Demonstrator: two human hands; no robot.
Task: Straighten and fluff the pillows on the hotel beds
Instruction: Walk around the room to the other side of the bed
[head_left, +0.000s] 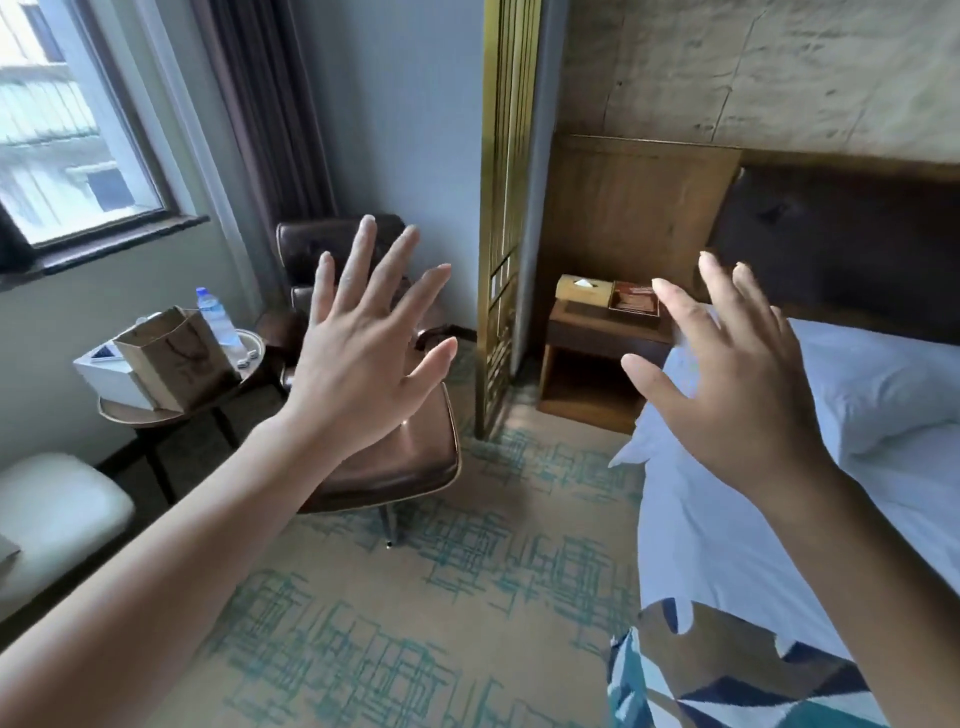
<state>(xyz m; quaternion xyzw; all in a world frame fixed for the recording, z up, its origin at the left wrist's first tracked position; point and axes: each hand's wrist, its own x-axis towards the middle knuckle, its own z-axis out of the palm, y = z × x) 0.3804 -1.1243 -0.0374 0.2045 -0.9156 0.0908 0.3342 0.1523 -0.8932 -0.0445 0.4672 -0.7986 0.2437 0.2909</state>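
A white pillow (878, 384) lies at the head of the bed (727, 540) on the right, against a dark headboard (841, 244). My right hand (727, 379) is raised in the air in front of the pillow's left end, fingers spread, holding nothing. My left hand (363, 353) is lifted over the brown leather chair (395, 457), fingers apart and empty. Neither hand touches the pillow.
A wooden nightstand (597, 358) with a tissue box (584, 291) stands left of the bed. A gold screen (506, 208) rises beside it. A round side table (156, 415) holds a paper bag (176, 358) and water bottle (218, 317). A patterned runner (727, 675) crosses the bed's foot.
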